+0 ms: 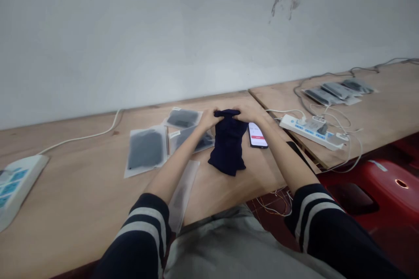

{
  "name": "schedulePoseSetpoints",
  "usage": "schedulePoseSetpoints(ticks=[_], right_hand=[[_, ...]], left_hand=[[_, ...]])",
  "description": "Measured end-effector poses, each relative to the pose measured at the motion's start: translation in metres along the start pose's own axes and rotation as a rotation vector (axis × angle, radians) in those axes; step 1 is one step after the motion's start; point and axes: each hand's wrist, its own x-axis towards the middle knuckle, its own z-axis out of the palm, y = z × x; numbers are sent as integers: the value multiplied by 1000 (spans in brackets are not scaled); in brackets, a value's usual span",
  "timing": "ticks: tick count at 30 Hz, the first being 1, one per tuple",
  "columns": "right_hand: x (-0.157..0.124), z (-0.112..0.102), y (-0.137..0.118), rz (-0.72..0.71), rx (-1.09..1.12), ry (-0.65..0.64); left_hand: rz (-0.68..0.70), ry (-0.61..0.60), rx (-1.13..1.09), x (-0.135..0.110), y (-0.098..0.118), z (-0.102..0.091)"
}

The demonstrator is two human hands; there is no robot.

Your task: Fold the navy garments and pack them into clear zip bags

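Observation:
A dark navy piece of knitted fabric (pixel 229 146) lies on the wooden table, its far end folded or rolled over. My left hand (pixel 208 118) pinches the left corner of that far end. At the opposite corner, my right hand (pixel 247 114) grips the fabric in the same way. Just right of the cloth is a phone (pixel 258 135) with its screen lit, partly behind my right forearm. To the left lie frosted plastic bags with dark contents: a large one (pixel 147 149), one at the back (pixel 183 117), and one partly under my left wrist (pixel 183 136).
A frosted bag (pixel 180 196) lies at the near edge, partly behind my left arm. Power strips stand at left (pixel 21 183) and right (pixel 312 130), with white cables. Several packed bags (pixel 337 91) lie on the right table (pixel 393 100). A red stool (pixel 389 187) stands below.

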Motion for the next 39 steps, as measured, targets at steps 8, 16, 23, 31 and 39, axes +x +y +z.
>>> schedulePoseSetpoints(ticks=[8, 16, 23, 31, 39], right_hand=[[-55, 20, -28, -44, -149, 202], [-166, 115, -42, -149, -347, 143], [-173, 112, -34, -142, -109, 190], [-79, 76, -9, -73, -29, 82], [-180, 91, -31, 129, 68, 9]], left_hand=[[154, 87, 149, -39, 17, -7], [287, -121, 244, -160, 1, 6], [256, -107, 363, -174, 22, -2], [319, -259, 464, -157, 18, 36], [157, -59, 525, -181, 20, 1]])
